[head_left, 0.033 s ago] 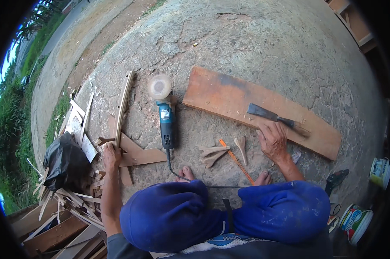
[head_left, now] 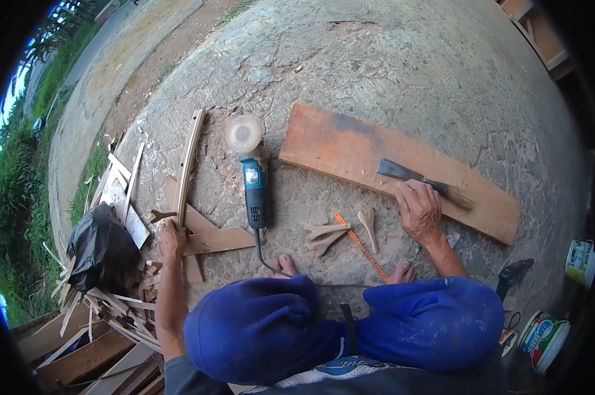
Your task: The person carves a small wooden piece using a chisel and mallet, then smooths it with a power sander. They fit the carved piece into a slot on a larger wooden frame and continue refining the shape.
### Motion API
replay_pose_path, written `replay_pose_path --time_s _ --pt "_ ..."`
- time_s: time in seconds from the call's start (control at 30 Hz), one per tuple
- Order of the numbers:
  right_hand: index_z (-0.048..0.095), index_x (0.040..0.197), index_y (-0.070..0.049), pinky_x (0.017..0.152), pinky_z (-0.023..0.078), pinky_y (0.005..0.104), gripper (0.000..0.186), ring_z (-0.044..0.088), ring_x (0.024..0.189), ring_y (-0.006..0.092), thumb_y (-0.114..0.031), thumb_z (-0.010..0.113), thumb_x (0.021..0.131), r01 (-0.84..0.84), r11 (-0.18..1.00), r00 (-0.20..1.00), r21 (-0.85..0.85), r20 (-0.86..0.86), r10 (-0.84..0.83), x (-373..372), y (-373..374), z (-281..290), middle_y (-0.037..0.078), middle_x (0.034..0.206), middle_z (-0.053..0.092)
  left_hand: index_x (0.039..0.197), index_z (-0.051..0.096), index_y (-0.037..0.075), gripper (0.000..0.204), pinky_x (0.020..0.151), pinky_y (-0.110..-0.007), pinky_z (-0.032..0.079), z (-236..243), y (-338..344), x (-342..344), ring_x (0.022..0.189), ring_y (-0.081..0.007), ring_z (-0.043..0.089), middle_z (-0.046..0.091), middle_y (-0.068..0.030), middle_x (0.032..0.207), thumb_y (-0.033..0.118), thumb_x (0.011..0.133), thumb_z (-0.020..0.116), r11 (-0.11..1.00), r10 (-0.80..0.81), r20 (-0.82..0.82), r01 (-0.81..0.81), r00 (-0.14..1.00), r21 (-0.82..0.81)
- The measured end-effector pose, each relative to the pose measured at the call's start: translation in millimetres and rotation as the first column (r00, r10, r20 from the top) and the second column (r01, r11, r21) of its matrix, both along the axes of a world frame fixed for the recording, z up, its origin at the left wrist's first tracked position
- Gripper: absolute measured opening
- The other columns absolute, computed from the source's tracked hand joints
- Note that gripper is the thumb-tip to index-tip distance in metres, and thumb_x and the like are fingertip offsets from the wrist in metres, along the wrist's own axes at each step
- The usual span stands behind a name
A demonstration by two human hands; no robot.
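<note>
My left hand [head_left: 172, 241] is closed at the lower end of a long pale wooden strip [head_left: 191, 158], beside a forked wooden piece [head_left: 162, 215]; what its fingers grip is hidden. My right hand [head_left: 420, 212] has loosely bent fingers at the near edge of a thick reddish plank [head_left: 337, 135]. Its fingertips lie close against a chisel [head_left: 403, 171] with a wooden handle, resting on that plank. Several small forked wooden pieces [head_left: 326, 230] and an orange saw blade [head_left: 361, 246] lie between my feet. A teal angle grinder [head_left: 253, 184] with a round pale disc stands left of them.
Flat wood offcuts [head_left: 222, 240] lie by the grinder's cord. Scrap wood and a black plastic bag [head_left: 97, 243] crowd the left side. On the right are a dark power tool [head_left: 513, 273] and paint buckets [head_left: 544, 342]. Cracked concrete [head_left: 376, 66] stretches beyond the plank.
My right hand has shifted slightly right and farther up over the plank's edge. The chisel's handle, blurred before, now looks sharp. My left hand has hardly moved.
</note>
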State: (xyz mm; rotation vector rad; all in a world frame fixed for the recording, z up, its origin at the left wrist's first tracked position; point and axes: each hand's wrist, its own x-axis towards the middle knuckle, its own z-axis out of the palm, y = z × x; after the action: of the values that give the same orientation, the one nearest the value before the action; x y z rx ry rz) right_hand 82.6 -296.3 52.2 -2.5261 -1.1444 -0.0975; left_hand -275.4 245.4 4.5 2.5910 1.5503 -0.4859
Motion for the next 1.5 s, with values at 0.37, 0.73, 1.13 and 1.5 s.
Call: replay_pose_path --time_s 0.37,0.73,1.13,1.5 --pt "0.052 0.144 -0.003 0.098 0.045 0.0541 0.044 0.058 0.111 0.0421 -0.015 0.055 0.101 0.022 0.966 0.999 -0.256 0.048 -0.01 51 -54 -40 0.021 0.124 0.061 0.109 0.063 0.009 0.027 0.081 -0.045 0.049 31 -209 106 0.095 -0.0341 0.061 0.062 -0.0142 0.099 0.024 0.09 0.072 0.881 -0.397 0.662 0.467 0.636 0.079" --pt "0.042 0.152 -0.012 0.058 0.059 0.0261 0.042 0.063 0.074 0.0107 -0.015 0.044 0.109 0.619 0.665 0.338 0.418 -0.906 0.255 12 4 16 0.006 0.099 0.061 0.11 0.057 0.011 0.017 0.09 -0.041 0.047 -52 -285 153 0.105 -0.0261 0.058 0.057 -0.0094 0.108 0.023 0.098 0.058 0.452 -0.703 0.573 0.887 0.421 -0.096" --pt "0.019 0.161 -0.003 0.102 0.059 0.042 0.07 0.052 0.139 0.0302 -0.006 0.054 0.1 0.817 0.415 -0.161 0.4 -0.533 0.831 -8 9 -4 0.021 0.152 0.045 0.104 0.055 0.002 0.028 0.085 -0.054 0.048 11 -264 222 0.099 -0.044 0.062 0.063 -0.0246 0.1 0.031 0.102 0.054 0.666 -0.079 0.685 0.55 0.725 -0.505" --pt "0.061 0.13 -0.002 0.089 0.054 0.0376 0.033 0.065 0.099 0.021 -0.016 0.065 0.101 0.408 0.794 0.715 0.452 -0.699 0.03 15 20 9 0.008 0.107 0.064 0.114 0.069 0.01 0.028 0.083 -0.048 0.054 20 -258 246 0.095 -0.0362 0.067 0.068 -0.0147 0.099 0.03 0.095 0.066 0.666 -0.426 0.639 0.701 0.64 -0.257"
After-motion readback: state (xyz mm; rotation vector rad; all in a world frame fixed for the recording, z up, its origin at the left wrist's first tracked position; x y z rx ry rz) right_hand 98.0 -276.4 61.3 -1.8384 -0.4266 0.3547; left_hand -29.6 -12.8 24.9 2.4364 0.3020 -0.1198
